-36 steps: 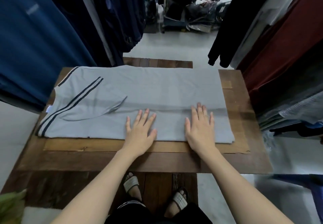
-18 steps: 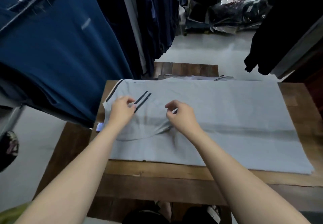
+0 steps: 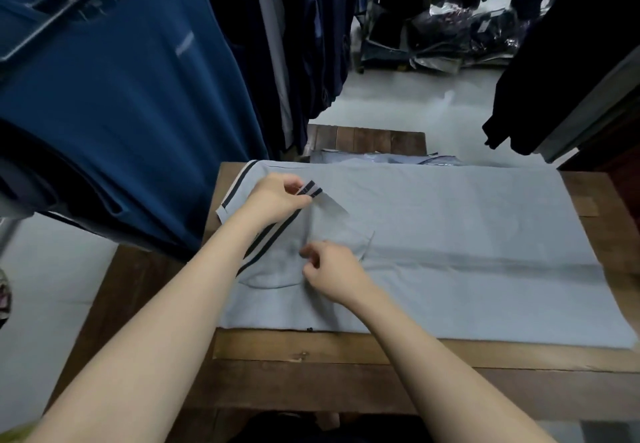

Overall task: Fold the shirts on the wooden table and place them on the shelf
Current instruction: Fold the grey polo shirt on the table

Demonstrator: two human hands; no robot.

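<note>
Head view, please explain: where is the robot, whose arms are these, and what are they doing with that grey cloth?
There is no machine here. A person wears a camera on the head that looks forward and down, so you see their own bare arms. A pale grey shirt with dark stripes lies spread on the wooden table. The left hand pinches the striped sleeve cuff in its fingers. The right hand seems to pinch the sleeve's cloth lower down. Other clothes hang all around, such as a blue shirt on the left.
</note>
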